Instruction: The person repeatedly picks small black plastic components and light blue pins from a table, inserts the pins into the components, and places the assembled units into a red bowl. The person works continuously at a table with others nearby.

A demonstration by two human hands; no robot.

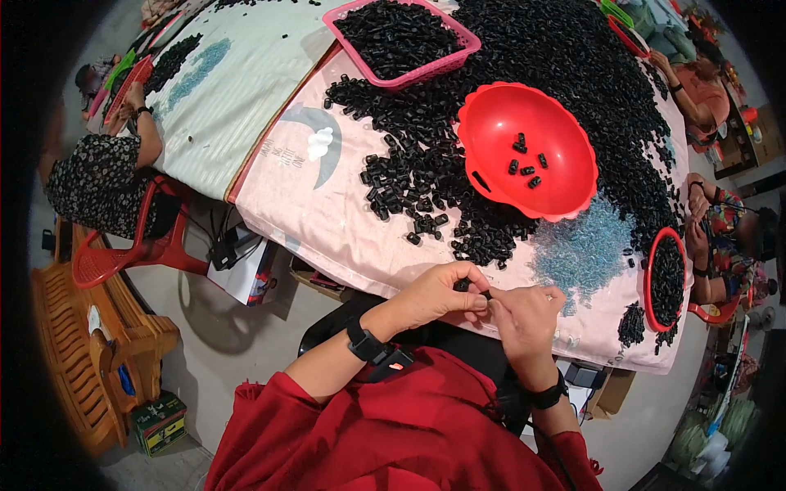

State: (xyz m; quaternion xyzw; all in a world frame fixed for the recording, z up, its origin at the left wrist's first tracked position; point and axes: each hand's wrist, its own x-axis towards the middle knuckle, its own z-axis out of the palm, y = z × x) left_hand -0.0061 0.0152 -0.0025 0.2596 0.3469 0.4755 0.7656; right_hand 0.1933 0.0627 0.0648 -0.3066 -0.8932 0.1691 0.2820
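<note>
Close to the table's near edge, my two hands meet fingertip to fingertip. My left hand (449, 296) is closed, pinching a small black plastic piece (463, 285). Against it, my right hand (526, 321) is closed too, with a dark bit of a black piece showing between the fingertips; exactly how the parts fit is hidden. Just beyond lies a heap of short black cylindrical pieces (409, 184). Several of these rest in a red scalloped bowl (565, 155). Right of my hands spreads a pile of small clear bluish pieces (583, 250).
A pink basket (471, 41) full of longer black pieces stands at the back. An oval red tray (651, 286) of black pieces sits at the right edge. Co-workers sit around the table, one on a red chair (123, 266) at left. A wooden bench (82, 352) stands behind.
</note>
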